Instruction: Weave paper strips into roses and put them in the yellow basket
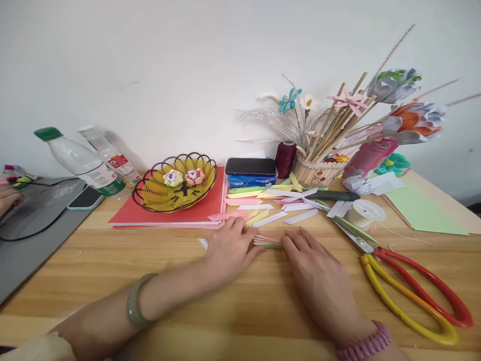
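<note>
Folded paper strips in pink and green lie on the wooden table between my two hands. My left hand is at their left end, its fingers curled over the paper and its thumb reaching right; what the fingertips hold is hidden. My right hand rests palm down at the right end, its fingers close together over the strips. A white strip sticks out left of my left hand. Just beyond the hands lie several loose folded strips in white, pink and yellow.
Large scissors and a thread spool are at the right. Behind stand a yellow basket with two paper flowers, a blue packet under a phone, and a wooden holder. Bottles and another person's hand are left.
</note>
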`<state>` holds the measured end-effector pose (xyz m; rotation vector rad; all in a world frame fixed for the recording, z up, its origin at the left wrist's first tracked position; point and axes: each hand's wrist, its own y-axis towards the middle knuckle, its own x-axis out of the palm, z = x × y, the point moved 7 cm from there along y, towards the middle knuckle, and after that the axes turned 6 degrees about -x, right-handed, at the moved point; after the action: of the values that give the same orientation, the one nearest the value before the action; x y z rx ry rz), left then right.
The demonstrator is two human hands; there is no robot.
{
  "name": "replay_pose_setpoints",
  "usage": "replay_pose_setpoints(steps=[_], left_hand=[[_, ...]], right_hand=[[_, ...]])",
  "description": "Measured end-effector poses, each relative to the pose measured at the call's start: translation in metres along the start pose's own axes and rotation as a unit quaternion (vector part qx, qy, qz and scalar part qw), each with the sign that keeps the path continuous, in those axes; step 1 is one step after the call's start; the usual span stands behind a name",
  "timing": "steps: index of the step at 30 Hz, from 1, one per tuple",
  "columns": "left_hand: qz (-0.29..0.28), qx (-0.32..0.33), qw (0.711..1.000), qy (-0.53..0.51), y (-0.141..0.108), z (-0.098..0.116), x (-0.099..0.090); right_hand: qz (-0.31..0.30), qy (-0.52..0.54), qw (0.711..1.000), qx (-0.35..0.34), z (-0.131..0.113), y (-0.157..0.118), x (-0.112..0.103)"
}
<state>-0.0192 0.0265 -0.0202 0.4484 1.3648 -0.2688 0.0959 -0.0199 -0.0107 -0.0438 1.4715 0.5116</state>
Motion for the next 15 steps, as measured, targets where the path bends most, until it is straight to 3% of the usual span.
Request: replay_pose_setpoints(steps=[3, 6, 10, 15], left_hand=[[-0.008, -0.001, 1.0, -0.015, -0.003, 0.001, 0.004], [-0.047, 0.0, 0.991, -0.123, -0.008, 0.004, 0.011], [-0.121, -0.017, 0.947, -0.298, -0.014, 0.012, 0.021], [-0.164, -0.038, 0.902, -0.398, -0.014, 0.019, 0.023]], right_hand=[[-0.01, -0.009, 1.0, 0.015, -0.004, 0.0, 0.003], [-0.018, -0.011, 1.0, 0.022, -0.007, 0.0, 0.005], [-0.021, -0.023, 0.999, 0.018, -0.011, 0.001, 0.006], [-0.008, -0.049, 0.999, 0.02, -0.016, 0.002, 0.005]])
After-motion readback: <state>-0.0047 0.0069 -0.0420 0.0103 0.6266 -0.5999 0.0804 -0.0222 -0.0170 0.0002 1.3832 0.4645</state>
